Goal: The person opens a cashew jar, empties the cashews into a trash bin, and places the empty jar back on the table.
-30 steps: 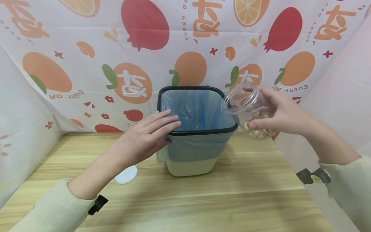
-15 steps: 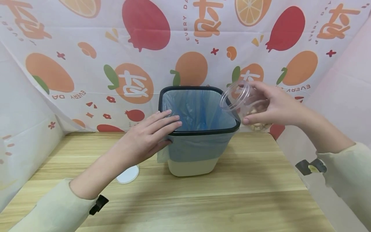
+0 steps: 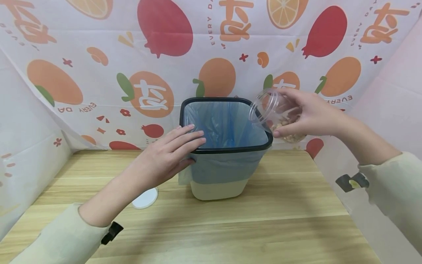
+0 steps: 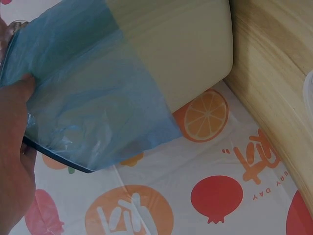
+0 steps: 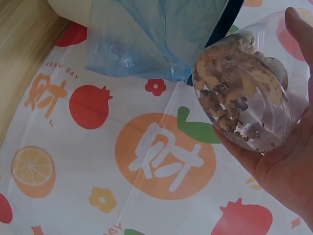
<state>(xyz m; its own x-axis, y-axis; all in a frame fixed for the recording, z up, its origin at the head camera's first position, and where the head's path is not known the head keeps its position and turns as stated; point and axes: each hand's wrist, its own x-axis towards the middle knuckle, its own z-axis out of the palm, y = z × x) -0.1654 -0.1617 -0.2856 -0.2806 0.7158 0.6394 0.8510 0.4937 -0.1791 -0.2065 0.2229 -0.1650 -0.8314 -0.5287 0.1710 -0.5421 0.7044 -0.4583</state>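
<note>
My left hand (image 3: 163, 156) grips the near left of the black rim of a cream trash bin (image 3: 219, 190), fingers over the rim and thumb outside. A translucent blue bag (image 3: 227, 167) lines the bin and folds down over its outside. My right hand (image 3: 318, 113) holds a clear plastic jar (image 3: 277, 106) tipped on its side, its uncovered mouth over the bin's right rim. Cashew nuts (image 5: 220, 88) lie inside the jar, toward its bottom and lower side. The jar's base faces the camera in the right wrist view.
A round white lid (image 3: 145, 198) lies on the wood-grain table (image 3: 230, 231), left of the bin. Behind the bin hangs a white cloth (image 3: 184, 80) printed with fruit; plain white cloth sides (image 3: 29, 146) stand left and right.
My right hand has raised the jar slightly and moved it left, tipping its mouth further over the bin's rim. My left hand and the bin have stayed in place.
</note>
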